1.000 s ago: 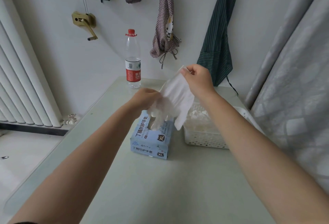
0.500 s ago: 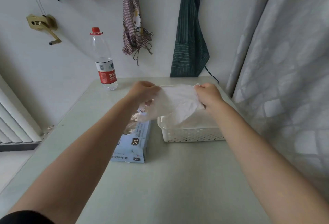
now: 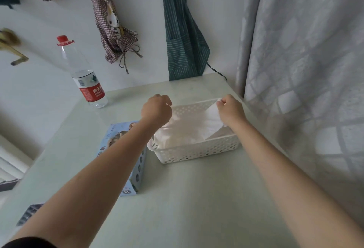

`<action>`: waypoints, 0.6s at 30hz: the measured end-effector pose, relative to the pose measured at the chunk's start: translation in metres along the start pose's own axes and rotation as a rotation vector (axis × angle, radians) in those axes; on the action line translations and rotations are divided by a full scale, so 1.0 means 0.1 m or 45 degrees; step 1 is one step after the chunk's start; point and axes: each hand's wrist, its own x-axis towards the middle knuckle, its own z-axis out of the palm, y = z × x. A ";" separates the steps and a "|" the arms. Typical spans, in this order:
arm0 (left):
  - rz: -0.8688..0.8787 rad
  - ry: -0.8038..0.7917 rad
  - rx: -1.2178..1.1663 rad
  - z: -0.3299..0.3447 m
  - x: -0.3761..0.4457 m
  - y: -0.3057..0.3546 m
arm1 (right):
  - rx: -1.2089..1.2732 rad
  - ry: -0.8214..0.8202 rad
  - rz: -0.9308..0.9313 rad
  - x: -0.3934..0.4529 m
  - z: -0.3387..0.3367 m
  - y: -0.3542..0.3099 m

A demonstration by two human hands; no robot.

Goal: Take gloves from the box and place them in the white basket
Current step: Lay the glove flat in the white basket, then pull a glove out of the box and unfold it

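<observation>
A translucent white glove (image 3: 197, 127) is stretched flat across the inside of the white perforated basket (image 3: 199, 152) in the middle of the table. My right hand (image 3: 230, 109) pinches the glove's cuff end over the basket's far right corner. Over the basket's left end, my left hand (image 3: 156, 109) holds the glove's other end with curled fingers. Left of the basket lies the light blue glove box (image 3: 137, 170), marked XL, largely covered by my left forearm.
A water bottle (image 3: 86, 82) with a red cap stands at the back left of the pale green table (image 3: 187, 198). Aprons and bags hang on the wall behind. A grey curtain (image 3: 305, 70) falls along the table's right edge.
Both hands have carried the glove from above the box rightward and down into the basket, spreading it out. The view has shifted toward the basket.
</observation>
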 end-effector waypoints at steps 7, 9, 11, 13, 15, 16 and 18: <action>0.383 -0.576 0.115 0.32 -0.29 0.27 | -0.334 0.119 -0.244 -0.05 0.05 0.00; 0.374 -0.643 0.256 0.38 -0.32 0.25 | -0.439 0.144 -0.290 -0.04 0.06 0.02; 0.376 -0.676 0.293 0.39 -0.32 0.20 | -0.558 0.151 -0.318 -0.05 0.07 0.01; 0.365 -0.700 0.223 0.36 -0.29 0.20 | -0.677 0.159 -0.313 -0.06 0.06 0.01; 0.345 -0.635 0.025 0.28 -0.26 0.16 | -0.806 0.180 -0.321 -0.09 0.06 -0.05; 0.338 -0.540 -0.071 0.22 -0.24 0.12 | -0.873 0.201 -0.340 -0.11 0.07 -0.09; 0.332 -0.288 -0.202 0.06 -0.22 0.00 | -0.925 0.250 -0.386 -0.14 0.09 -0.21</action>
